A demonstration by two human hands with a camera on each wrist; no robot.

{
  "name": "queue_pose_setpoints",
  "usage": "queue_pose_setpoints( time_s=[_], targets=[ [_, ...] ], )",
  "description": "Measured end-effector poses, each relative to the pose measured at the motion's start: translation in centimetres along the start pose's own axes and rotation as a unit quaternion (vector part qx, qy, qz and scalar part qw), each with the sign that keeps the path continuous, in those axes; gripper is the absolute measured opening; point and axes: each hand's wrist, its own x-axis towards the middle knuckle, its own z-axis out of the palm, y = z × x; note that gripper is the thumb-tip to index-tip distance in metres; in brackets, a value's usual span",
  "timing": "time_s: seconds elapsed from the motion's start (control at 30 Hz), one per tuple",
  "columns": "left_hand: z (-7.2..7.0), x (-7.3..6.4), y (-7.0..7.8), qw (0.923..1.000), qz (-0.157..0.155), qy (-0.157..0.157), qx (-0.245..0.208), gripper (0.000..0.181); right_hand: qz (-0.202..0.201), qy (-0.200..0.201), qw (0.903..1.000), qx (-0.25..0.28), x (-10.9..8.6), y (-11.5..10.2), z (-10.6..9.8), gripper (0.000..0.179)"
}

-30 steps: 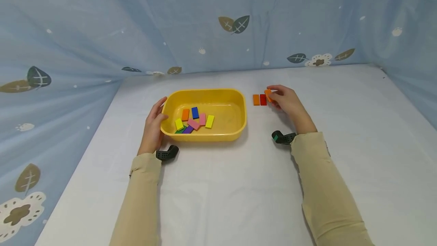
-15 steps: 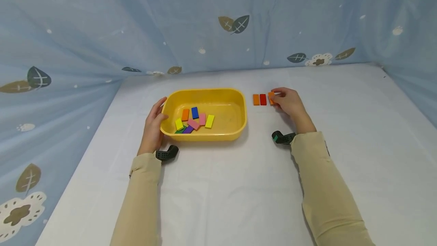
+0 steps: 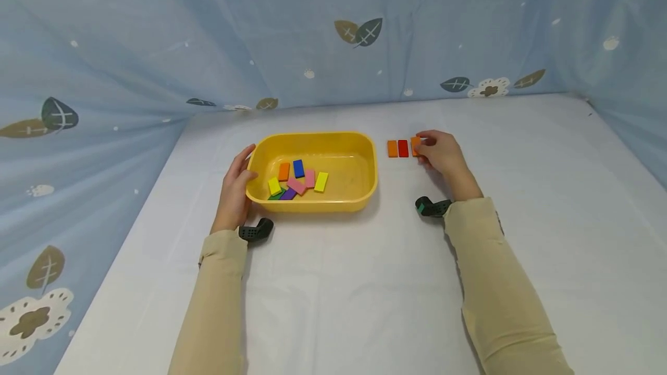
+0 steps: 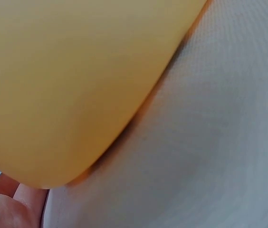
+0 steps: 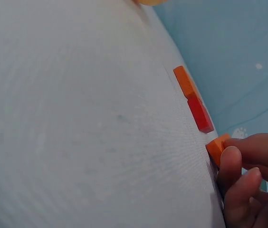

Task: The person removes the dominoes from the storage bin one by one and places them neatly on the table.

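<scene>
My right hand [image 3: 442, 155] pinches an orange block [image 3: 416, 146] between thumb and fingers, low over the white tabletop. To its left a red block [image 3: 403, 148] and another orange block [image 3: 392, 149] lie flat side by side; a small gap parts the held one from the red one. In the right wrist view the held block [image 5: 215, 150] looks slightly tilted, its far part hidden by the fingers. My left hand [image 3: 232, 192] grips the left end of a yellow plastic tub [image 3: 341, 206], thumb on the rim and fingers along the outer wall.
Inside the tub lie several loose blocks: an orange one [image 3: 283, 172], a blue one [image 3: 299, 169], yellow, pink, purple and green ones. A blue patterned cloth [image 3: 292, 28] hangs behind the white-covered table [image 3: 333, 282]. Each wrist wears a black camera mount [image 3: 432, 207].
My right hand has moved slightly right and lowered the orange block from a tilt to nearly in line with the other two. The left hand keeps its grip on the tub.
</scene>
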Motion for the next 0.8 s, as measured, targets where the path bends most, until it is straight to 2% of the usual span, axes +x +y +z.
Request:
queue_pose_setpoints(
  time_s=[0.3, 0.63, 0.8],
  targets=[
    [0.2, 0.2, 0.1, 1.0, -0.001, -0.003, -0.008, 0.053, -0.001, -0.01, 0.9994, 0.032, -0.2, -0.3, -0.2, 0.041],
    [0.6, -1.2, 1.4, 1.0, -0.004, -0.005, 0.004, 0.054, -0.004, -0.018, 0.9993, 0.033, -0.2, 0.0, 0.3, 0.041],
    [0.8, -1.4, 1.7, 1.0, 0.003, -0.009, 0.0, 0.053, -0.016, -0.006, 0.9995, 0.025, -0.1, 0.0, 0.3, 0.04]
  ],
)
